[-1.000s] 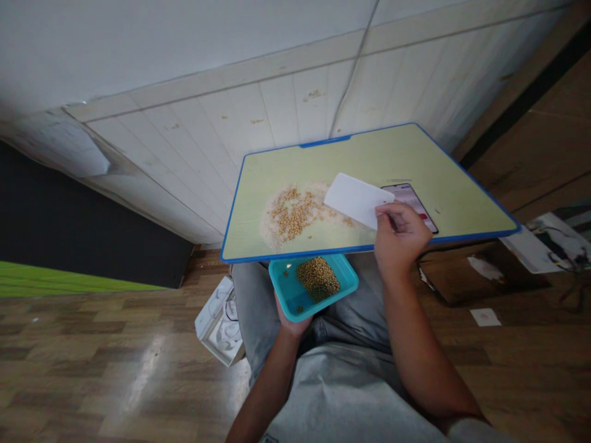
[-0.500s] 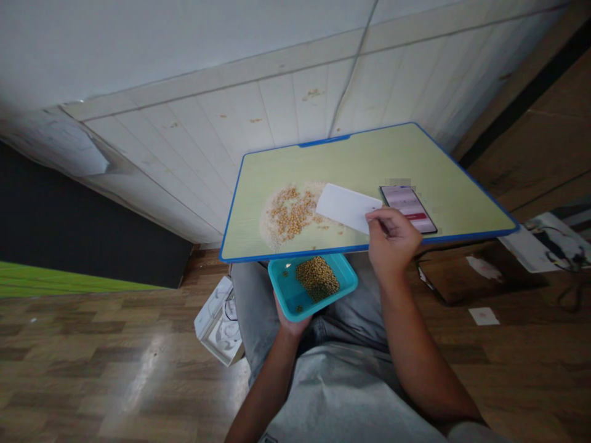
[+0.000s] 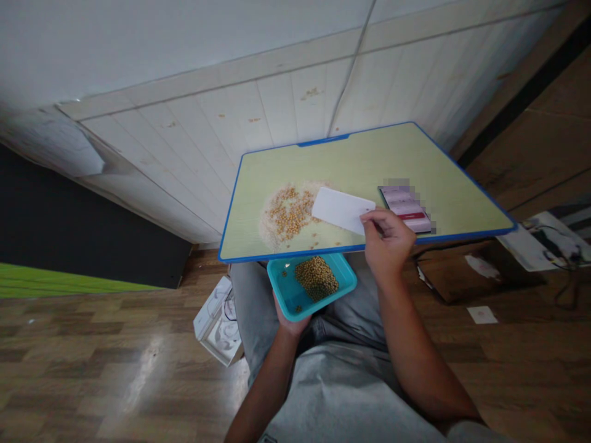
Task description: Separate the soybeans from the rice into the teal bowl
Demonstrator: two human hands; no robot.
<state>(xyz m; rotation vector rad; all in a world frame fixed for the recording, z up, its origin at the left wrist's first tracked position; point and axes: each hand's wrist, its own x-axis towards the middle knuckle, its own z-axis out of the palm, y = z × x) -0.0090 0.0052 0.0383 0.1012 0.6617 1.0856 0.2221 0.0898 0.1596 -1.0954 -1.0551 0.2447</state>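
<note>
My right hand [image 3: 386,242] pinches a white card [image 3: 342,210] whose far edge rests on a yellow-green table top with a blue rim [image 3: 364,247]. Just left of the card lies a pile of yellow beans mixed with white grains [image 3: 287,214]. My left hand [image 3: 288,321] grips a teal tray [image 3: 289,294] from underneath, just below the table's near edge. A heap of yellow beans [image 3: 316,278] fills the tray's right part. A phone [image 3: 406,208] lies face up right of the card.
A white tiled wall [image 3: 295,98] rises behind the table. A white box [image 3: 218,321] sits on the wooden floor [image 3: 92,357] at my left knee. Cardboard [image 3: 466,274] and papers [image 3: 545,243] lie under and right of the table.
My right hand has slid the white card leftwards across the table, closer to the bean pile. The teal tray and my left hand have stayed in place.
</note>
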